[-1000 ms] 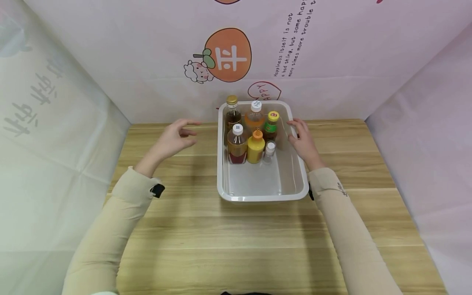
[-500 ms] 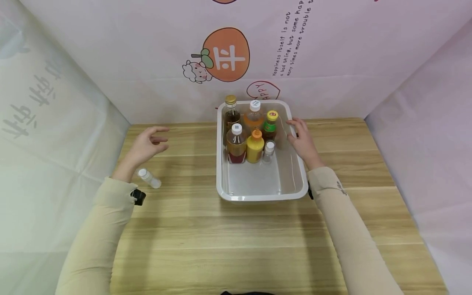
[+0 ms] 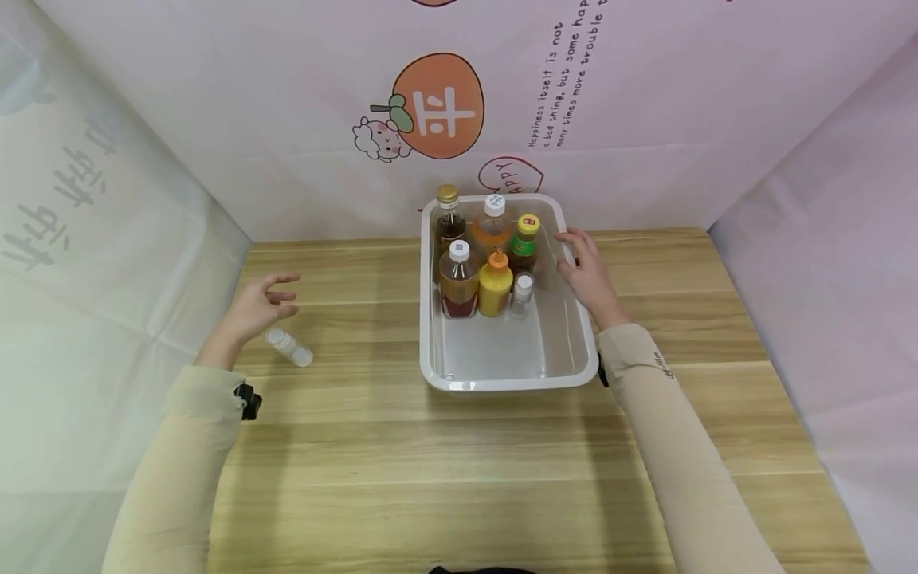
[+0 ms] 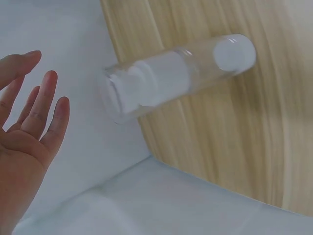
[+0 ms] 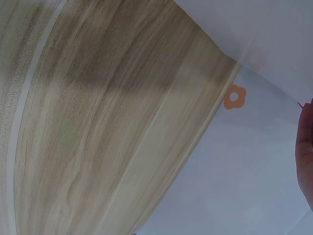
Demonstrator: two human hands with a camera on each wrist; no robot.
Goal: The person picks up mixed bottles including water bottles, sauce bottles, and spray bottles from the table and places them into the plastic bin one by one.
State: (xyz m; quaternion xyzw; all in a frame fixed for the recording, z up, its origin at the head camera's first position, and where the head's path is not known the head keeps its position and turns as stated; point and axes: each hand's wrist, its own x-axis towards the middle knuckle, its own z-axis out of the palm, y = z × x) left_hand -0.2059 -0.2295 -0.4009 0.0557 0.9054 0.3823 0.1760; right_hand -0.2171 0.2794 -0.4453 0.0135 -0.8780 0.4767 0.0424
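My left hand [image 3: 253, 308] hovers over the left side of the table, fingers apart and loosely bent, holding nothing. Just below it in the head view is a small clear bottle with a white cap [image 3: 290, 347], also large in the left wrist view. My right hand [image 3: 591, 277] is at the right rim of a white plastic bin [image 3: 495, 384], fingers loosely bent; whether it touches the rim cannot be told. Only a sliver of that hand enters the right wrist view. Inside the bin stand several bottles, among them a yellow squeeze bottle [image 3: 495, 288] with an orange top.
A gold-capped dark bottle [image 3: 449, 223] and a yellow-capped bottle with a green label [image 3: 525, 243] are towards the bin's back. A small white-capped bottle [image 3: 522, 295] stands beside the squeeze bottle. Printed white sheeting [image 3: 301, 175] encloses the wooden table [image 3: 430, 478] behind and at both sides.
My left hand has moved left and slightly towards me, away from the bin. The small bottle on the left has come into view. My right hand stays at the rim.
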